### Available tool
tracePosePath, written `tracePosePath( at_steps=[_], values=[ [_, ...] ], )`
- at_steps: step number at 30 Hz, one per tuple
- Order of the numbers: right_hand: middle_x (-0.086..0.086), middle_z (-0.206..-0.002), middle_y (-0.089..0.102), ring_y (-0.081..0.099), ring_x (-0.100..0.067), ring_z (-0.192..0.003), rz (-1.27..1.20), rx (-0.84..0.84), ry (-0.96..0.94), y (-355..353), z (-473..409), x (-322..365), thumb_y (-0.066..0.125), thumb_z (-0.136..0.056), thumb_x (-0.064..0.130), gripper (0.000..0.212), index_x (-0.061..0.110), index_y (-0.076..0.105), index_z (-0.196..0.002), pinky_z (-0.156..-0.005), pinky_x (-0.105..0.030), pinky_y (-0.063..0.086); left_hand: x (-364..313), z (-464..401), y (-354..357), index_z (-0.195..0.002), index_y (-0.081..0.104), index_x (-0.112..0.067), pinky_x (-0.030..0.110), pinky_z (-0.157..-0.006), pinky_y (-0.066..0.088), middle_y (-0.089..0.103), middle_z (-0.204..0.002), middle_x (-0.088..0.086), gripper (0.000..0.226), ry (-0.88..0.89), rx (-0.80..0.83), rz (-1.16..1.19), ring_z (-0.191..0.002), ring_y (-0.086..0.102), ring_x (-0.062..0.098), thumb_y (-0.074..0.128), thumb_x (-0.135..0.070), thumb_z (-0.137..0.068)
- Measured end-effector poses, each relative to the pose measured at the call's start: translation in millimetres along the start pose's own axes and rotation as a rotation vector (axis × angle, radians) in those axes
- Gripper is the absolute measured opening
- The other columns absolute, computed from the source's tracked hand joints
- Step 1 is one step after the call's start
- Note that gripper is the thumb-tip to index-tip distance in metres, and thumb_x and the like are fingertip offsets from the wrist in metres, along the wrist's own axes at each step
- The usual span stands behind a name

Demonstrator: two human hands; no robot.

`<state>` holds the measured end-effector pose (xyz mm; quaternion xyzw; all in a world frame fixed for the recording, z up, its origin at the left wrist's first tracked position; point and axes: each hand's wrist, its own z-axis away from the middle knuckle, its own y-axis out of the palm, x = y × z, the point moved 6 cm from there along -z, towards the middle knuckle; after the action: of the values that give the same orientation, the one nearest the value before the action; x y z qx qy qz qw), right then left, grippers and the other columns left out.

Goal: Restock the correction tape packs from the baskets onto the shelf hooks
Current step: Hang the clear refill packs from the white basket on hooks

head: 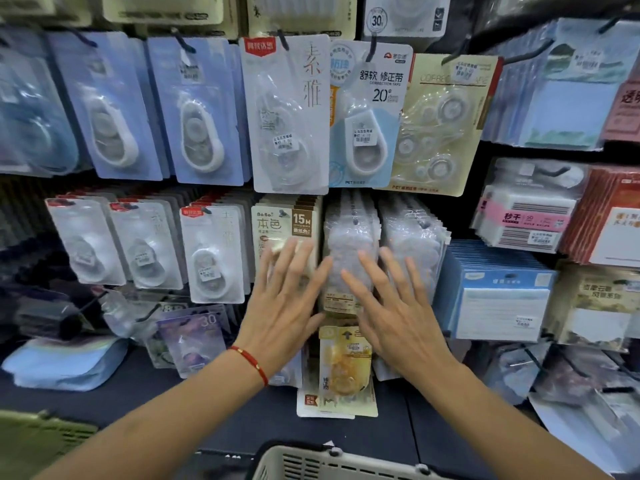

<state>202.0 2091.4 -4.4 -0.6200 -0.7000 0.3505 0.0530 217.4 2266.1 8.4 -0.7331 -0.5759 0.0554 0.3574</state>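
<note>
Correction tape packs hang in rows on black shelf hooks. My left hand (287, 299), with a red string bracelet at the wrist, lies flat with spread straight fingers against the beige "15M" packs (284, 225) in the middle row. My right hand (391, 303) is also flat and spread, over the row of clear blister packs (349, 233) beside them. Neither hand holds anything. Below the hands hangs a yellow pack (343, 368). A grey basket (332, 462) shows its rim at the bottom edge; its contents are hidden.
Blue and white tape packs (197, 109) fill the upper hooks, white ones (211, 254) the middle left. Sticky-note pads (498, 292) hang at the right. A green basket (38, 441) sits at the lower left, and a dark shelf ledge (207, 410) runs below.
</note>
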Motion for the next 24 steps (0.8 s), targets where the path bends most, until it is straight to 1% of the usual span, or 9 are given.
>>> tracePosePath(
  at_steps=[2,5,9,12,15,17,20,22,24],
  values=[
    [-0.014,-0.17,0.032,0.026,-0.037,-0.159,-0.033,0.0,-0.049,-1,-5,16,0.07,-0.092,0.032,0.078,0.022,0.037,-0.162,-0.126,-0.061,0.023,25,12,-9,-0.159,0.036,-0.012,0.069,-0.117,0.033,0.027,-0.165,0.023,0.107,-0.048,0.007,-0.003,-0.156,0.023,0.043,0.088,-0.048,-0.072],
    [-0.012,-0.173,0.024,0.022,-0.034,-0.16,-0.092,0.019,-0.014,-1,-30,39,0.074,-0.089,0.043,0.09,0.025,0.028,-0.165,-0.126,-0.063,0.018,59,18,-19,-0.158,0.041,-0.01,0.068,-0.118,0.031,0.034,-0.164,0.023,0.102,-0.117,0.025,-0.048,-0.154,0.029,0.043,0.088,-0.045,-0.075],
    [-0.012,-0.177,0.006,0.007,-0.032,-0.163,-0.091,0.07,0.013,9,-66,61,0.074,-0.087,0.059,0.11,0.017,0.013,-0.169,-0.127,-0.065,0.014,71,13,-11,-0.165,0.029,-0.024,0.074,-0.12,0.022,0.02,-0.173,0.015,0.108,-0.099,0.059,-0.109,-0.159,0.021,0.04,0.082,-0.057,-0.077],
    [-0.011,-0.177,0.003,0.006,-0.031,-0.163,0.021,0.084,0.034,20,-77,61,0.078,-0.083,0.057,0.121,0.011,0.007,-0.169,-0.125,-0.068,0.017,76,10,5,-0.166,0.025,-0.021,0.077,-0.116,0.023,0.016,-0.174,0.012,0.107,-0.085,0.055,-0.136,-0.159,0.016,0.038,0.074,-0.065,-0.08],
    [-0.008,-0.177,0.006,0.009,-0.028,-0.163,0.092,0.085,0.035,27,-76,54,0.081,-0.081,0.054,0.123,0.011,0.006,-0.169,-0.126,-0.067,0.017,80,12,21,-0.167,0.019,-0.02,0.078,-0.117,0.021,0.01,-0.175,0.011,0.108,-0.059,0.054,-0.154,-0.161,0.011,0.036,0.069,-0.064,-0.082],
    [-0.007,-0.177,0.007,0.011,-0.026,-0.163,0.139,0.094,0.035,28,-75,50,0.081,-0.08,0.057,0.124,0.012,0.007,-0.169,-0.125,-0.066,0.018,81,14,28,-0.168,0.01,-0.023,0.078,-0.119,0.012,0.002,-0.176,0.009,0.113,-0.022,0.055,-0.159,-0.162,0.004,0.034,0.071,-0.06,-0.081],
    [-0.009,-0.177,0.011,0.014,-0.028,-0.163,0.191,0.106,0.048,27,-75,52,0.078,-0.08,0.061,0.121,0.011,0.01,-0.168,-0.124,-0.067,0.021,88,14,32,-0.168,0.005,-0.026,0.078,-0.12,-0.001,-0.002,-0.177,0.006,0.119,-0.011,0.064,-0.159,-0.162,-0.001,0.031,0.076,-0.057,-0.078],
    [-0.01,-0.176,0.011,0.014,-0.029,-0.163,0.199,0.119,0.056,24,-78,58,0.073,-0.086,0.061,0.115,0.01,0.011,-0.168,-0.124,-0.067,0.022,91,14,30,-0.168,0.006,-0.026,0.078,-0.12,-0.002,0.0,-0.177,0.006,0.116,-0.006,0.05,-0.141,-0.163,-0.002,0.029,0.076,-0.052,-0.08],
    [-0.01,-0.177,0.007,0.01,-0.029,-0.163,0.17,0.144,0.075,17,-77,64,0.066,-0.091,0.062,0.111,0.01,0.007,-0.168,-0.125,-0.067,0.019,91,16,24,-0.168,0.007,-0.025,0.078,-0.12,0.002,0.001,-0.177,0.006,0.111,0.016,0.03,-0.098,-0.163,-0.003,0.03,0.073,-0.049,-0.083]
  ],
)
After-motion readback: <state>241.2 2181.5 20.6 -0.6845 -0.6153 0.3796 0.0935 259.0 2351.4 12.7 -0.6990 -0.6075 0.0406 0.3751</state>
